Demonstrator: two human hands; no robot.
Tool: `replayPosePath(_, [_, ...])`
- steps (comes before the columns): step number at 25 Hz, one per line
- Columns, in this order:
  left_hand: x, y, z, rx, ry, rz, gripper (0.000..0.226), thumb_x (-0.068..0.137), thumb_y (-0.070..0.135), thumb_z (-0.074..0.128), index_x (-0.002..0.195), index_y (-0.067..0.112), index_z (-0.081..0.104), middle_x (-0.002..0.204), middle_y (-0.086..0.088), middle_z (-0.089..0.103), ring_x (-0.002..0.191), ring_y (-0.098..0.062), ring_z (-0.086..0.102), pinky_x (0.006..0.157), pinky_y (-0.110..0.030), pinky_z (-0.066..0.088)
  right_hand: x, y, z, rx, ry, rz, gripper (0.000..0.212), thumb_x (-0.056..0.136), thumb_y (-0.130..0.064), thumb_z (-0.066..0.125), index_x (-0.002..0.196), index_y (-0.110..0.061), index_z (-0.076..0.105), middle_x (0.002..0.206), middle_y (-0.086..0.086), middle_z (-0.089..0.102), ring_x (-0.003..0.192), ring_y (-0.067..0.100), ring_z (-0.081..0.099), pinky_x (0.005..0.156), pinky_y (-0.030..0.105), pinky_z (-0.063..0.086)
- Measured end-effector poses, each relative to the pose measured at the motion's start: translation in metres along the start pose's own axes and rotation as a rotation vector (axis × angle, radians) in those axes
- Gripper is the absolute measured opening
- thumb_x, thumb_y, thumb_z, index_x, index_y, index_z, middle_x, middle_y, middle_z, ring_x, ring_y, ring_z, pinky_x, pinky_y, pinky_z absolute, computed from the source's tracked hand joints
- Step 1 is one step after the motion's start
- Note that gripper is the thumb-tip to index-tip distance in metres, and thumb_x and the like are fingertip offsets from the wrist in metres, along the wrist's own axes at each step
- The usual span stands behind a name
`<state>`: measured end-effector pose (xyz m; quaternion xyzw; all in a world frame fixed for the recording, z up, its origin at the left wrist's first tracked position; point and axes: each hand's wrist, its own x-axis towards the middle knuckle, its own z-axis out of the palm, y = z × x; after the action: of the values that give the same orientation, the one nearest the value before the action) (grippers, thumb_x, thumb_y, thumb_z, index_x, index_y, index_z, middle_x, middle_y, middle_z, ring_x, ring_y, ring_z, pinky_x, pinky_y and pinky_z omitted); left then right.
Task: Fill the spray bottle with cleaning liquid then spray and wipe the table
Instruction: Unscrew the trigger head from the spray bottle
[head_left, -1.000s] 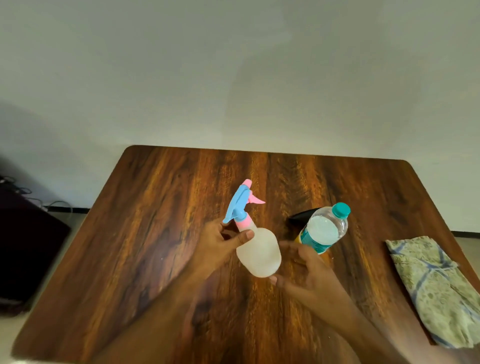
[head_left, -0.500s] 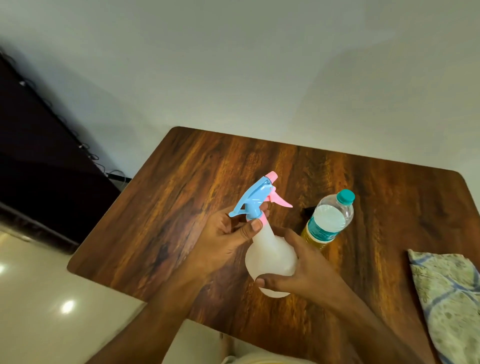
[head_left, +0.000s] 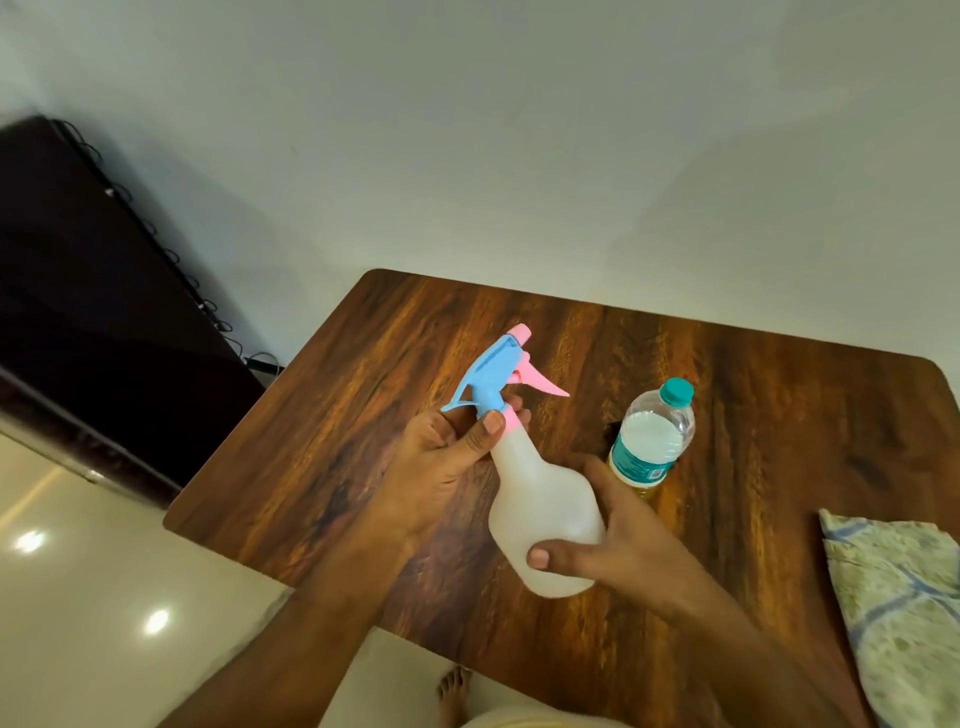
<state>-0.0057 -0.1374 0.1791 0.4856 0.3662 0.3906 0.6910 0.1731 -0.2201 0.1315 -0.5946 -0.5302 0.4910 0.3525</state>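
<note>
From the head view, a translucent white spray bottle (head_left: 545, 514) is held tilted above the wooden table (head_left: 363, 415), its base toward the near side and its blue and pink spray head (head_left: 496, 382) pointing far and left. The left hand (head_left: 447, 462) grips the neck just under the spray head, thumb and fingers curled round the pink collar. The right hand (head_left: 618, 535) holds the bottle's round body from the right side, thumb across the near face and fingers wrapped behind it. The spray head sits on the bottle.

Just right of the hands, a clear plastic bottle (head_left: 652, 439) with a teal cap and teal label stands on the table, with yellowish liquid showing at its base. Further right, at the table's near right edge, lies a folded cloth (head_left: 904, 603) in pale green with blue lines.

At the left, beyond the table, a dark cabinet (head_left: 93, 291) stands against the wall. A bare foot (head_left: 454, 686) shows on the floor below the near table edge.
</note>
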Motion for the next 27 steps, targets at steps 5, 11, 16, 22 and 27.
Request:
replayPosePath(5, [0.013,0.011,-0.012,-0.192,-0.002,-0.016,0.032,0.082,0.020,0.070,0.113,0.024,0.075,0.121,-0.010,0.071,0.115,-0.028,0.067,0.095,-0.040,0.055,0.008,-0.009,0.004,0.192,0.035,-0.030,0.101,0.042,-0.087,0.074,0.128,-0.043,0.045,0.116,-0.021,0.062,0.112,0.008,0.063,0.085,0.031,0.061])
replayPosePath(11, [0.029,0.028,-0.044,-0.265,-0.076,-0.012,0.045,0.072,0.026,0.078,0.116,0.017,0.074,0.121,-0.014,0.071,0.112,-0.031,0.068,0.085,-0.035,0.059,0.023,-0.026,0.024,0.447,-0.037,-0.007,0.097,0.045,-0.078,0.081,0.125,-0.029,0.056,0.112,-0.008,0.071,0.111,0.021,0.067,0.074,0.026,0.059])
replayPosePath(16, [0.042,0.031,-0.068,-0.354,-0.093,-0.028,0.038,0.073,0.023,0.075,0.110,0.020,0.077,0.116,-0.013,0.073,0.106,-0.030,0.070,0.081,-0.037,0.060,0.038,-0.031,0.038,0.411,0.044,-0.041,0.101,0.045,-0.085,0.076,0.130,-0.036,0.051,0.122,-0.011,0.066,0.114,0.015,0.066,0.081,0.029,0.059])
replayPosePath(22, [0.053,0.034,-0.086,-0.324,-0.172,-0.027,0.036,0.077,0.025,0.074,0.113,0.018,0.075,0.118,-0.014,0.072,0.109,-0.032,0.069,0.085,-0.037,0.058,0.046,-0.036,0.059,0.732,-0.041,0.109,0.079,0.051,-0.065,0.088,0.118,-0.028,0.069,0.114,0.005,0.072,0.107,0.025,0.070,0.076,0.031,0.060])
replayPosePath(27, [0.059,0.035,-0.096,-0.356,-0.135,-0.044,0.029,0.077,0.022,0.068,0.105,0.022,0.079,0.112,-0.011,0.074,0.101,-0.028,0.072,0.080,-0.035,0.060,0.053,-0.034,0.065,0.772,0.028,0.120,0.096,0.043,-0.079,0.082,0.126,-0.036,0.061,0.120,-0.003,0.070,0.113,0.025,0.068,0.080,0.037,0.060])
